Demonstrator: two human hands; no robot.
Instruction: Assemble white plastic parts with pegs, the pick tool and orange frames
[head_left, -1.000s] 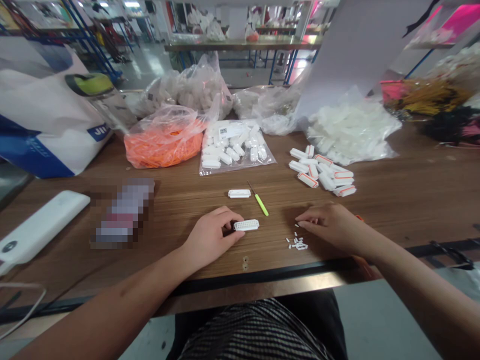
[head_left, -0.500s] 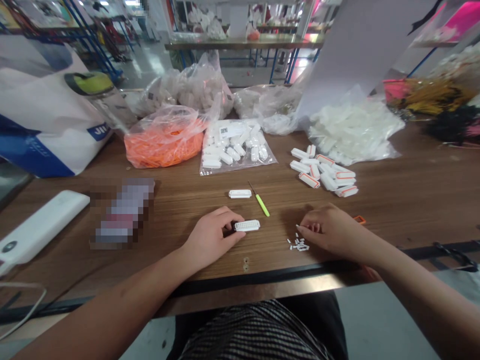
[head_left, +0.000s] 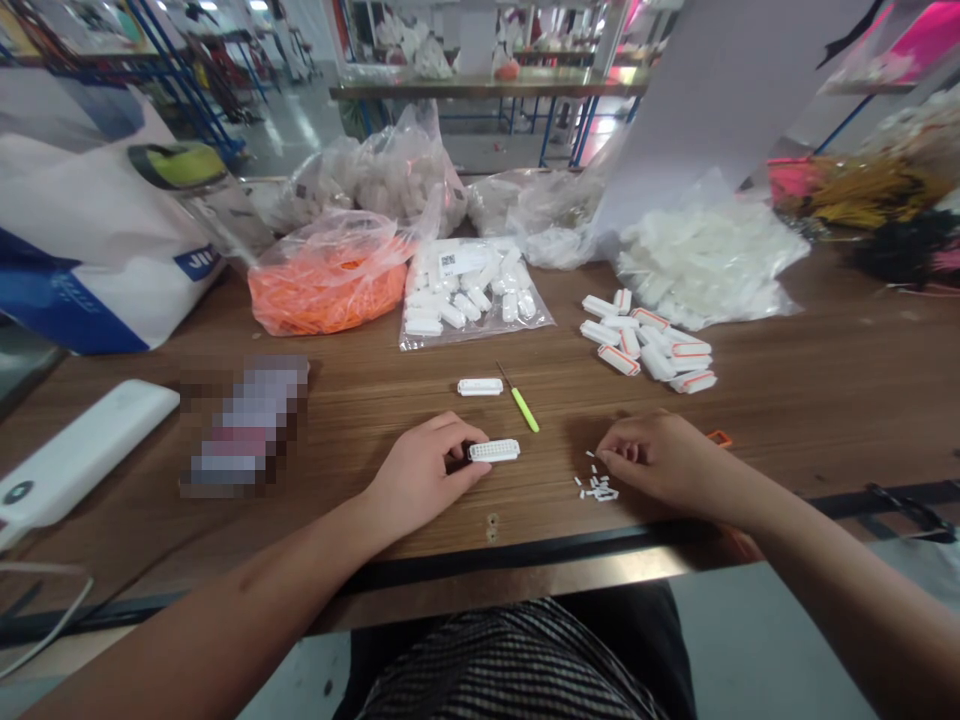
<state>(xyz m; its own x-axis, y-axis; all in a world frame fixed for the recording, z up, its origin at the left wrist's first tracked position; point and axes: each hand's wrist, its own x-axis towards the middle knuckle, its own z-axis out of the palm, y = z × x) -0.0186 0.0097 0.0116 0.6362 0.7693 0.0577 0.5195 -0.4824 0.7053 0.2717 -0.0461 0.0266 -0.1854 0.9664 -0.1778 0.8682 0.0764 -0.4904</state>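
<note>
White connector (head_left: 493, 451) gripped by my left hand (head_left: 424, 472), steadied on the wooden table (head_left: 825, 420). My right hand (head_left: 652, 455) curls just beside the loose pins (head_left: 596, 487), keeping them within reach; whether its fingertips hold one, I cannot tell.

Own body, as seen: my left forearm (head_left: 247, 590) and right forearm (head_left: 847, 590) bare to the frame edge. Left hand (head_left: 424, 478) and right hand (head_left: 660, 462) ungloved, fingers slim. Below both hands, fine black-and-grey striped fabric (head_left: 510, 665) over my lap; plain black fabric (head_left: 645, 620) beside it, under the right hand.
</note>
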